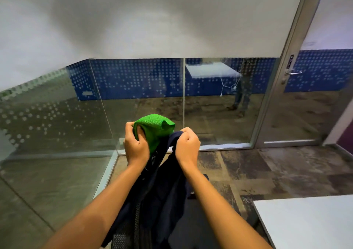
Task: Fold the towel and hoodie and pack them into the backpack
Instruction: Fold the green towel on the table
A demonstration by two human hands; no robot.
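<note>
**Lifting soft cloth clear of the floor**

Gripping a bunched green towel (152, 128), the left hand (136, 147) curls its fingers into the cloth. Just right of the towel, the right hand (188, 145) clenches the top edge of the dark hoodie (164, 197), which hangs limp below it. Both look light and floppy; holding them at corners or hems should suit folding. No backpack can be made out for certain.

- The floor (267, 172), mottled dark brown and grey tiles, fills the right middle of the frame.
- A white counter (309, 222) shows in the lower right corner; its visible top is plain white.
- Glass wall frames (225, 147) stand on the floor at centre.
</note>
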